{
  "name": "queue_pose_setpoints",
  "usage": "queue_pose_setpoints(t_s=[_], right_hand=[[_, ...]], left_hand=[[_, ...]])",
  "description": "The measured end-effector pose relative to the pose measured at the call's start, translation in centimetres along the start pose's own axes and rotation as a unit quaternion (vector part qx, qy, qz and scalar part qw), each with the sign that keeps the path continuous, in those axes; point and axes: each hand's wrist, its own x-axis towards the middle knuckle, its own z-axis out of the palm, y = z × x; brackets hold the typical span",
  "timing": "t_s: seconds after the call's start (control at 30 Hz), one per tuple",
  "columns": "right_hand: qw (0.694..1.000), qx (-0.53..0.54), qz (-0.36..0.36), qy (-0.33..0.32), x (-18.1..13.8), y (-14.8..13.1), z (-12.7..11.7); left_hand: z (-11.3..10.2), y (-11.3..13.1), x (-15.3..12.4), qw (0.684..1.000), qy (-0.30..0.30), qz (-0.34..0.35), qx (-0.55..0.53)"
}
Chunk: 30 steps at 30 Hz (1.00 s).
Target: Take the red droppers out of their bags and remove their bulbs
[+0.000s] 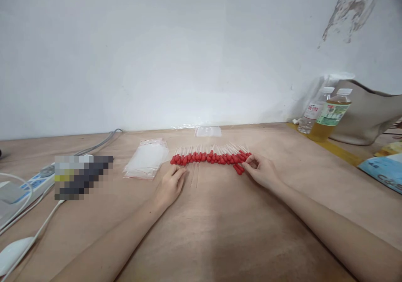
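Observation:
A long row of thin clear droppers with red rubber bulbs (pixel 216 158) lies across the table, bulbs toward me and tips toward the wall. My left hand (pixel 171 183) rests at the row's left end, thumb and fingers pressed together; whatever they grip is hidden. Beside it lie a few bare clear glass tubes (pixel 194 175). My right hand (pixel 259 169) is at the row's right end, its thumb and fingertips closed around a red bulb. Just left of that thumb, a couple of red bulbs (pixel 239 169) stick out nearer me than the others.
A stack of clear zip bags (pixel 147 159) lies left of the row, and another small bag (pixel 208 131) near the wall. Farther left are a power strip (pixel 33 185), cables and a blurred dark object (pixel 84 179). Two bottles (pixel 331 114) and a grey bag (pixel 361 114) stand right.

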Motion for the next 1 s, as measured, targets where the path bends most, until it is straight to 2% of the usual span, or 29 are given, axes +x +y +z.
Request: queue_pose_setpoints(t_s=[0.27, 0.37, 0.5, 0.67, 0.9, 1.0], right_hand=[[0.999, -0.039, -0.014, -0.035, 0.2, 0.6, 0.0], [0.998, -0.027, -0.019, -0.048, 0.3, 1.1, 0.2], [0.998, -0.037, -0.006, -0.045, 0.3, 1.2, 0.3], [0.997, -0.074, 0.022, 0.002, 0.5, 1.2, -0.4], [0.983, -0.108, 0.007, 0.146, 1.5, 2.0, -1.1], [0.983, -0.107, 0.008, 0.146, 2.4, 3.3, -0.9]], left_hand=[[-0.5, 1.1, 0.3, 0.992, -0.087, 0.029, -0.084], [-0.7, 1.4, 0.2, 0.987, -0.119, 0.044, -0.095], [-1.3, 1.9, 0.1, 0.985, -0.144, 0.033, -0.09], [-2.1, 1.7, 0.1, 0.984, -0.152, 0.01, -0.089], [-2.1, 1.5, -0.3, 0.979, -0.187, -0.015, -0.075], [-1.9, 1.8, -0.1, 0.979, -0.188, -0.025, -0.08]])
